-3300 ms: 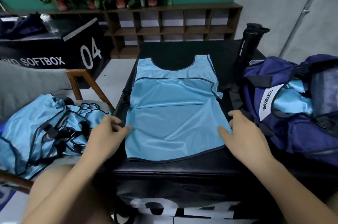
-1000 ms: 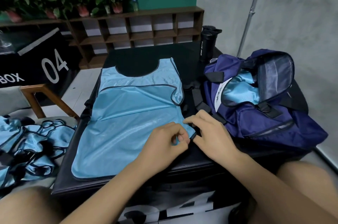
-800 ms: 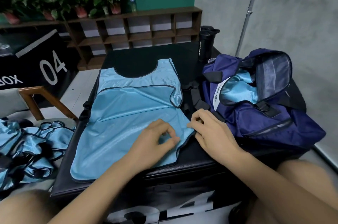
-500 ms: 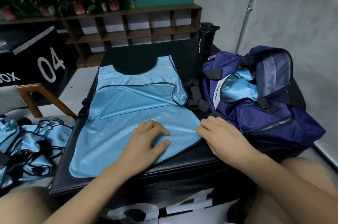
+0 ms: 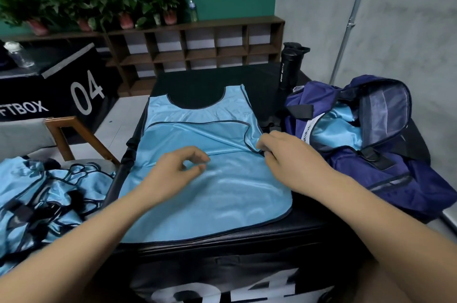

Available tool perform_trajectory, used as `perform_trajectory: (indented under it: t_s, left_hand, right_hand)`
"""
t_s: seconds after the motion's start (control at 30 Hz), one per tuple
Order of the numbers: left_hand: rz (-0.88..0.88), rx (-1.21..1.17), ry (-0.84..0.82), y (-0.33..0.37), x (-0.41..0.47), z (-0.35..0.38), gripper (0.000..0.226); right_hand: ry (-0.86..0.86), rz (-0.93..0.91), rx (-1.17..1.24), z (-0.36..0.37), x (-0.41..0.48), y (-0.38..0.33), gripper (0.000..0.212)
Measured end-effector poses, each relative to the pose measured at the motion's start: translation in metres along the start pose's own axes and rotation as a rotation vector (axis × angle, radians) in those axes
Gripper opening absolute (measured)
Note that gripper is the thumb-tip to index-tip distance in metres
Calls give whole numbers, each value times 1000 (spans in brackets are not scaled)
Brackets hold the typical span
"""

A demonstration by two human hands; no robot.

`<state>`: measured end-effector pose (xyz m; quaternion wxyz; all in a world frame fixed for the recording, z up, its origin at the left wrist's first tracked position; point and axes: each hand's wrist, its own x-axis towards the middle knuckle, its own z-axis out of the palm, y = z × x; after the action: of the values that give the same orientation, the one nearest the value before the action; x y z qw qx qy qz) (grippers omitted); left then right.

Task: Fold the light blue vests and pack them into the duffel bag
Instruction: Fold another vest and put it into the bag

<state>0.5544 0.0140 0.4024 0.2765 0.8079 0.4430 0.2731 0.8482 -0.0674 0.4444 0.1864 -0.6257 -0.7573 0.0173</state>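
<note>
A light blue vest [image 5: 210, 193] with dark trim lies flat on the black soft box [image 5: 237, 238] in front of me, neck hole away from me. My right hand [image 5: 289, 156] pinches the vest's right edge at the armhole, next to the bag. My left hand [image 5: 178, 169] hovers over the middle of the vest with fingers loosely curled, holding nothing. The navy duffel bag [image 5: 385, 174] stands unzipped at the right, with light blue fabric [image 5: 338, 129] showing inside it.
A heap of more light blue vests [image 5: 42, 196] lies on a chair at the left, beside its wooden armrest [image 5: 74, 134]. A black sport bottle [image 5: 290, 65] stands at the box's far right corner. Shelves with potted plants [image 5: 99, 3] line the back wall.
My right hand moved from the vest's lower right corner up to its armhole edge and pinched it. My left hand lifted off the fabric and drew towards the vest's middle.
</note>
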Motion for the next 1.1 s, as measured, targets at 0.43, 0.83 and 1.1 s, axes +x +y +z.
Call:
perform_trajectory:
  t_s: [0.43,0.83,1.1]
  left_hand:
    - [-241,244,216,-91,101,-95,5]
    - [-450,239,236,-150,128,-87,35]
    - [-529,384,55,-154,117,-94,42]
  right_hand:
    - [-179,221,-108,33,148,14,34]
    - [-152,405,61,66,168,40,32]
    - [-95,372,422,49,152,35,46]
